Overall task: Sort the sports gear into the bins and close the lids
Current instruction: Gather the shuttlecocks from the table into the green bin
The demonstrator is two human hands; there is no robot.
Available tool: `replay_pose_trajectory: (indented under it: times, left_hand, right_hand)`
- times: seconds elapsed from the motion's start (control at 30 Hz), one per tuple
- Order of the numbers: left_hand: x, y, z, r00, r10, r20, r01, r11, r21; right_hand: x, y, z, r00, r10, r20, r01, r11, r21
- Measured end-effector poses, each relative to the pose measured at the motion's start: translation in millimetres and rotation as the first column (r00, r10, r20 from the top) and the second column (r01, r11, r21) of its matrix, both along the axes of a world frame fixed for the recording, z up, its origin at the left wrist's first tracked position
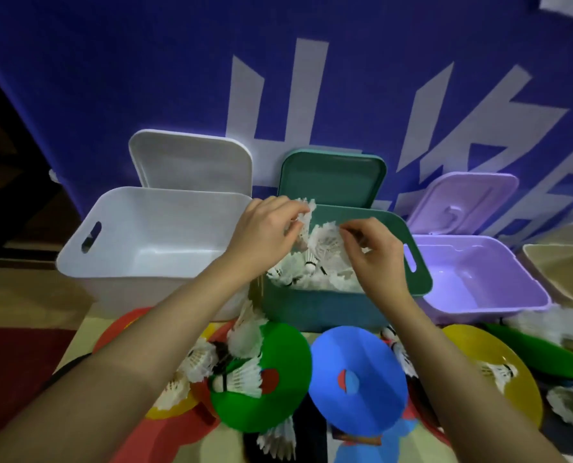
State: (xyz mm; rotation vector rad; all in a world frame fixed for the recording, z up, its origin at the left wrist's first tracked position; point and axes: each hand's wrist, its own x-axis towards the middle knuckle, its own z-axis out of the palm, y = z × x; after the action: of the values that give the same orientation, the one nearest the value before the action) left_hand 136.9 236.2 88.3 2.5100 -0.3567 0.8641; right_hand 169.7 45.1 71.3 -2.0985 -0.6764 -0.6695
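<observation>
I see three bins in a row: the left bin (151, 242), the middle bin (328, 305) and the right bin (485, 279), each with its lid propped up behind it against the wall (111, 61). Shuttlecocks (321, 262) lie in the middle bin, under my two hands. In front of the bins lie flat discs (358, 379) with more shuttlecocks on and between them.

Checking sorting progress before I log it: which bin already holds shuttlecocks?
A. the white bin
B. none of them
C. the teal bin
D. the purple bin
C: white shuttlecocks lie piled inside the teal bin, where the left hand and right hand hold more over it, while the white bin and purple bin show only bare insides.
</observation>
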Motion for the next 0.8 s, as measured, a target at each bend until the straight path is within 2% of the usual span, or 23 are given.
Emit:
replay_pose_trajectory:
  times: [0.1,0.2,0.23,0.33,0.43,0.5,0.63,0.8]
  left_hand:
    - [36.9,-10.4,-9.2,0.994,0.054,-0.098,-0.057,0.998,-0.029]
    - [67.0,-16.8,-27.7,0.952,0.132,-0.275,-0.163,0.982,-0.093]
    - [74.7,-17.0,-35.2,0.931,0.155,-0.331,-0.188,0.98,-0.068]
    - [85.4,-14.4,-52.4,0.868,0.237,-0.437,-0.176,0.969,0.176]
    - [80.3,-7.5,-55.4,0.867,0.265,-0.422,-0.145,0.945,0.294]
    - [71.7,-2.4,-51.7,0.877,0.265,-0.402,-0.13,0.935,0.331]
    - [46.5,7.1,-35.6,0.906,0.23,-0.355,-0.111,0.939,0.325]
    - [-6.3,22.5,-16.1,0.946,0.16,-0.282,-0.09,0.965,0.247]
  right_hand:
    - [33.0,-10.4,-0.4,0.992,-0.079,-0.101,0.08,0.997,0.005]
    - [60.0,-12.7,-9.9,0.97,-0.166,-0.18,0.161,0.986,-0.044]
    - [67.8,-11.9,-14.4,0.959,-0.197,-0.205,0.185,0.98,-0.073]
    - [90.8,-8.0,-31.1,0.92,-0.252,-0.301,0.195,0.959,-0.207]
    - [102.2,-5.8,-47.9,0.918,-0.216,-0.331,0.08,0.922,-0.379]
    - [98.0,-5.1,-53.9,0.924,-0.188,-0.332,0.038,0.911,-0.411]
    - [69.1,1.2,-50.9,0.974,-0.066,-0.218,-0.017,0.934,-0.357]
    - [12.6,18.6,-41.9,0.967,0.209,-0.145,-0.24,0.939,-0.247]
